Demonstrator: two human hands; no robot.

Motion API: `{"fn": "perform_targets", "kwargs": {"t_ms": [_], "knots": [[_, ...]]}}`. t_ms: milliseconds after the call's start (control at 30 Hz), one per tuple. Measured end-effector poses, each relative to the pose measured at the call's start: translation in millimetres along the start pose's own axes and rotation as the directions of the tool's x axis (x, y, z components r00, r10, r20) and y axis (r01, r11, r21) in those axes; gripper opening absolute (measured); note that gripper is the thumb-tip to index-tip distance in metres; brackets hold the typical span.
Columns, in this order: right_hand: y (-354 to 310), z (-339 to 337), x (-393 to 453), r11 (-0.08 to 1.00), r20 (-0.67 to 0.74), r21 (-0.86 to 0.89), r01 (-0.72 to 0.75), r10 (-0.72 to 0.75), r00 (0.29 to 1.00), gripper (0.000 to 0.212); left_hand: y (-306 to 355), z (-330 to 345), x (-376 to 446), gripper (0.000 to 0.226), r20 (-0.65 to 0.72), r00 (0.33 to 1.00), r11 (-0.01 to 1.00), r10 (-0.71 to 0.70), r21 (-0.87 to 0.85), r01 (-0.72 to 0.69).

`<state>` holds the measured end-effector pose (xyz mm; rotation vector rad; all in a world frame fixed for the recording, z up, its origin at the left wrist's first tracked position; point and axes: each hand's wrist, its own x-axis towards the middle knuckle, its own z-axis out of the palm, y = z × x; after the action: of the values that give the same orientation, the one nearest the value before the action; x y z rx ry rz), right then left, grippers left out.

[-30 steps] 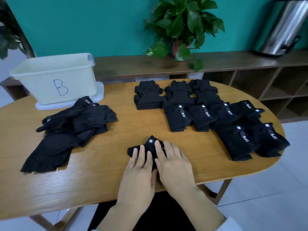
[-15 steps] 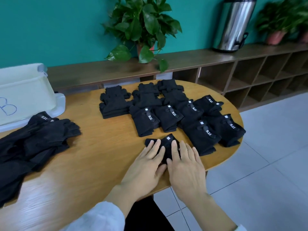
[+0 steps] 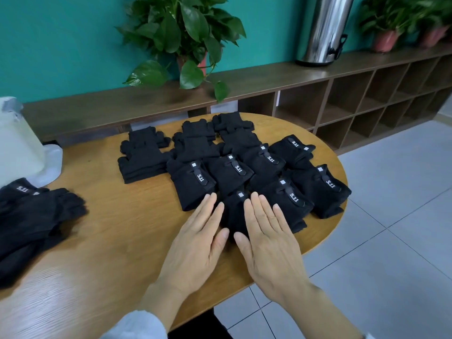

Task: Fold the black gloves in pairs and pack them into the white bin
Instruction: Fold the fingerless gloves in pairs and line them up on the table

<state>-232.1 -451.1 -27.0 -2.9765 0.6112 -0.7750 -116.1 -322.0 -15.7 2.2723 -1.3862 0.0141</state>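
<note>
While both flat, straight-fingered hands, left hand (image 3: 198, 237) and right hand (image 3: 267, 237), flank and touch a folded glove pair (image 3: 234, 212) near the tabletop's front edge, the white bin (image 3: 17, 145) sits at its far-left corner.

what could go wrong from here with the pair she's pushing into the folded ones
The folded pair under the left hand and right hand already touches the folded gloves ahead; pushing further could shove them askew or unfold them. The outer pair lies near the table edge and might get nudged off. Flat palms hold nothing, so the pair may spring open when released.
</note>
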Motion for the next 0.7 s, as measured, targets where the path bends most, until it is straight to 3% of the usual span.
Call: {"fn": "perform_targets", "kwargs": {"t_ms": [100, 233, 400, 533, 700], "knots": [[5.1, 4.3, -3.6, 0.996, 0.002, -0.017, 0.084, -0.084, 0.996, 0.056, -1.3, 4.3, -0.8, 0.071, 0.025, 0.999, 0.999, -0.02, 0.038, 0.019], [6.0, 11.8, -3.7, 0.999, 0.029, -0.022, 0.028, -0.027, 0.999, 0.057, -0.6, 4.2, 4.3, 0.073, 0.115, 0.993, 0.989, 0.006, 0.145, -0.023], [2.6, 14.0, 0.1, 1.0, 0.045, -0.01, 0.004, -0.004, 0.999, 0.058, -1.0, 1.9, 6.5, 0.071, 0.159, 0.987, 0.987, -0.004, 0.161, -0.022], [3.2, 15.2, -1.5, 1.0, 0.055, -0.003, 0.008, -0.008, 0.998, 0.058, -0.8, 2.3, 6.5, 0.07, 0.14, 0.99, 0.991, -0.016, 0.133, -0.003], [3.4, 12.9, -0.3, 1.0, 0.112, -0.021, 0.01, -0.008, 0.994, 0.059, -1.4, 3.0, 1.9, 0.069, 0.017, 0.999, 0.992, -0.049, 0.12, 0.046]]}}
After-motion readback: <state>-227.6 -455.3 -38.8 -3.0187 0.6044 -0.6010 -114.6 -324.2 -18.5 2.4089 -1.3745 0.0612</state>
